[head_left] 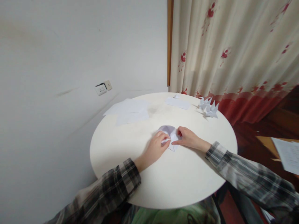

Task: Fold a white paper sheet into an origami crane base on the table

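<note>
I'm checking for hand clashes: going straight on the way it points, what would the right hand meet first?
The right hand would first meet the folded paper, which it seems to touch. Beyond, roughly in line, is the left hand, though depth is hard to judge.

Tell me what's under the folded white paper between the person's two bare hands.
The round white tabletop shows around the folded white paper. The spot directly beneath is covered by the paper, left hand and right hand, so anything there cannot be seen.
</note>
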A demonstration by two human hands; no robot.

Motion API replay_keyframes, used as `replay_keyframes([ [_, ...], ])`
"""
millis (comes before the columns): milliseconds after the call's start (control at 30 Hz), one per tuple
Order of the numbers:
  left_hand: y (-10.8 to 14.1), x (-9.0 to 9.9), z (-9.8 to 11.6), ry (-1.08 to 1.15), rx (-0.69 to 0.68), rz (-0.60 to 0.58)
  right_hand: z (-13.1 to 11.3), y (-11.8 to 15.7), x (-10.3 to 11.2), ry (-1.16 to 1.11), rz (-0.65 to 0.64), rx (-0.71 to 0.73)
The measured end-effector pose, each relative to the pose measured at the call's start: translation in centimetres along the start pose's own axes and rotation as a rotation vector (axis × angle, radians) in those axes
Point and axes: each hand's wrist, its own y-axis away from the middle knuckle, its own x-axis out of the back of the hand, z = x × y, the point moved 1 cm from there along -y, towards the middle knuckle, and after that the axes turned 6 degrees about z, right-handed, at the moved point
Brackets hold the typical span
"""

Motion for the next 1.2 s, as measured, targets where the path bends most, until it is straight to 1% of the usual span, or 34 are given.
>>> replay_keyframes([
  [33,-0.7,-0.5,-0.4,0.033,0.110,0.054,0.1,0.0,-0.1,0.013,-0.001,0.008],
  [67,-1.4,-1.1,-0.7,0.064,0.206,0.060,0.2,-0.1,-0.1,0.025,-0.002,0.018],
  [100,-2.1,-1.6,-0.9,0.077,0.290,0.040,0.2,-0.1,-0.2,0.037,-0.002,0.025],
  [133,-2.8,-2.2,-1.1,0.070,0.341,0.023,0.3,-0.1,-0.2,0.045,-0.002,0.030],
  [200,-4.0,-3.0,-1.3,0.035,0.400,-0.013,0.4,-0.2,-0.2,0.052,-0.002,0.036],
  [333,-5.3,-3.7,-1.3,0.006,0.358,-0.139,0.5,-0.1,-0.2,0.035,-0.015,0.039],
  [400,-5.4,-3.7,-1.2,-0.003,0.353,-0.159,0.4,-0.1,-0.2,0.024,-0.021,0.037],
  [500,-5.3,-3.7,-0.8,-0.017,0.382,-0.133,0.3,0.0,0.0,0.024,-0.024,0.035],
  [633,-5.2,-3.9,-0.3,-0.088,0.473,-0.065,0.1,-0.1,0.1,0.044,-0.027,0.045],
  [733,-5.2,-4.0,-0.1,-0.122,0.513,-0.046,0.2,-0.2,0.0,0.054,-0.031,0.052],
  [833,-5.0,-4.0,-0.2,-0.125,0.509,-0.032,0.3,-0.3,0.0,0.072,-0.037,0.053],
  [1067,-4.8,-3.6,-0.7,-0.086,0.425,0.023,0.2,-0.3,-0.1,0.088,-0.030,0.063],
  [1200,-4.9,-3.6,-0.5,-0.061,0.470,0.004,0.1,-0.3,-0.1,0.091,-0.028,0.071],
])
